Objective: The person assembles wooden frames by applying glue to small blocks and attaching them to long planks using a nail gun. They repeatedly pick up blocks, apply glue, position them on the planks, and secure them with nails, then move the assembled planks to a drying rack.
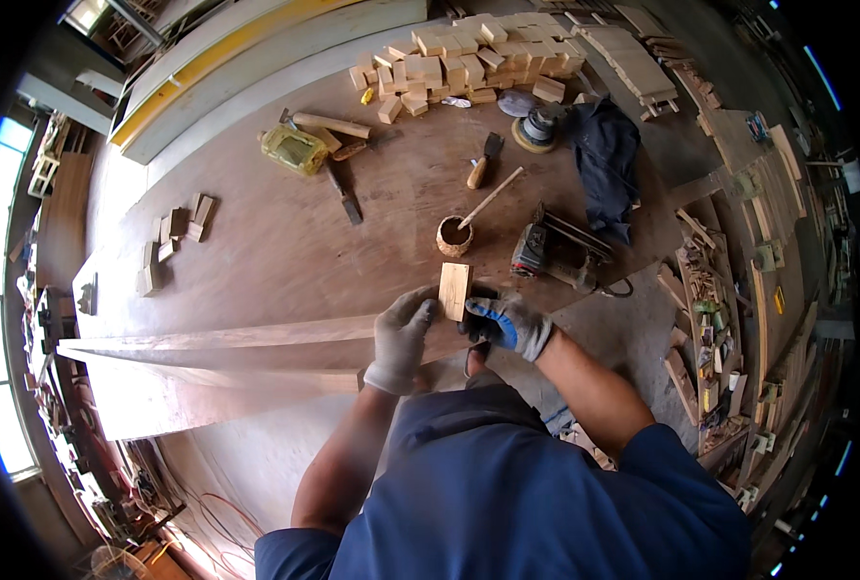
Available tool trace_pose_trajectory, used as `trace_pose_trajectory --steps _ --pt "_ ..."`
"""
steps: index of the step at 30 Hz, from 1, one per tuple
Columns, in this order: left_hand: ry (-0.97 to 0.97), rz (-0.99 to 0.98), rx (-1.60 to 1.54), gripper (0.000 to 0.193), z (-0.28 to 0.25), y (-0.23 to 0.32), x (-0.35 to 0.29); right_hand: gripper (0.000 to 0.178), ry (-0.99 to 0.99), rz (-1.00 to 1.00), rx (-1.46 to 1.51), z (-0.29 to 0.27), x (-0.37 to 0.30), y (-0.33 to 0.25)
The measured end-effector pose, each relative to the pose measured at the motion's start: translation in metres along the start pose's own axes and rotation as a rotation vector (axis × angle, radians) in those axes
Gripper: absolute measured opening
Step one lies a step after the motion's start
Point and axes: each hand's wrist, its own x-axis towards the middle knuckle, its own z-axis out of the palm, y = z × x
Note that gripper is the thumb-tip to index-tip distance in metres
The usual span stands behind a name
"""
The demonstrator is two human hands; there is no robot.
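A small pale rectangular wood block (455, 290) is held upright in front of me, above the near side of the workbench. My left hand (401, 336), in a whitish work glove, closes its fingertips at the block's lower left edge. My right hand (509, 324), in a grey glove with a blue patch, grips the lower right side; some of its fingers are hidden. Just beyond the block stands a small round pot (454, 236) with a wooden stick (493, 196) leaning out of it. A power tool (551, 253) lies right of the pot.
Long boards (227, 340) lie along the bench's near left. Several small blocks (174, 232) sit at left; a big stack of blocks (478, 58) is at the back. A yellowish plastic bottle (295, 148), a chisel (486, 161), a sander (536, 130) and dark cloth (606, 159) lie between.
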Motion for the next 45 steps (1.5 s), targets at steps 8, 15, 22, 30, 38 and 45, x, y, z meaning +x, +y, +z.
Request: trace_pose_trajectory --steps 8,15,22,30,38,45 --pt "-0.019 -0.087 -0.110 0.027 0.007 -0.008 0.001 0.039 -0.060 -0.015 0.206 -0.007 -0.010 0.007" --pt "0.036 -0.085 -0.132 0.035 0.022 0.007 -0.011 0.036 0.241 -0.154 -0.379 0.015 -0.003 0.007" --pt "0.035 -0.272 -0.320 0.037 0.012 0.009 -0.011 0.034 0.396 -0.111 -0.693 0.048 -0.014 -0.009" --pt "0.105 -0.339 -0.502 0.038 0.012 -0.010 -0.010 0.029 0.468 -0.063 -0.769 0.063 -0.017 -0.011" --pt "-0.041 -0.200 -0.319 0.043 0.018 -0.001 -0.006 0.029 0.532 -0.404 -1.172 0.062 -0.013 0.008" --pt "-0.024 -0.290 -0.316 0.032 0.007 0.016 -0.003 0.033 0.398 -0.479 -0.771 0.036 0.000 0.005"
